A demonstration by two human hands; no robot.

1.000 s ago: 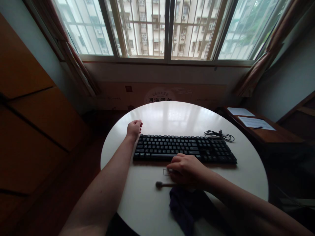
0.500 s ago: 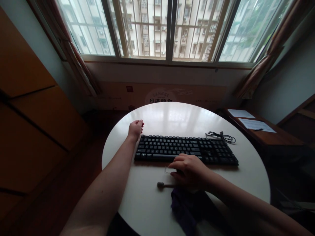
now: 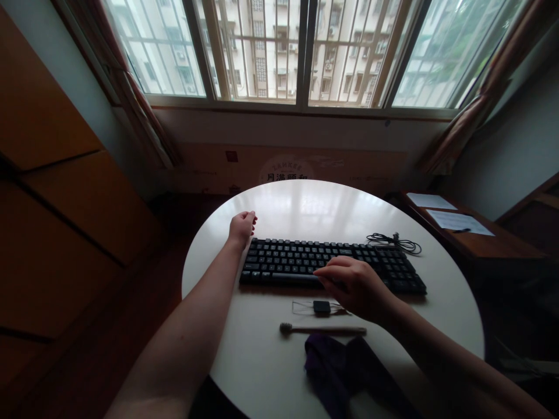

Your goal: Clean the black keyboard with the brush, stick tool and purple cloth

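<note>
A black full-size keyboard (image 3: 288,259) lies across the round white table. My left hand (image 3: 242,226) is curled into a loose fist beside its far left corner; the inside of the fist is hidden. Thumb and fingertips of my right hand (image 3: 351,285) come together in a pinch over the keyboard's near edge, around the space bar. Whatever they may hold is too small or hidden to see. Below that hand, a wire keycap puller with a dark square body (image 3: 322,307) rests on the table. Nearer lies a brush (image 3: 323,330) with a pale handle and dark bristles.
A dark purple cloth (image 3: 334,366) is bunched at the table's near side. The coiled black cable (image 3: 395,242) sits behind the keyboard's right end. At right, a lower brown table (image 3: 493,238) bears papers and a pen. A barred window (image 3: 301,52) is ahead.
My right hand has risen from the keycap puller and moved away from me, over the keyboard's near edge. The puller and brush handle are now uncovered. My left hand has stayed put.
</note>
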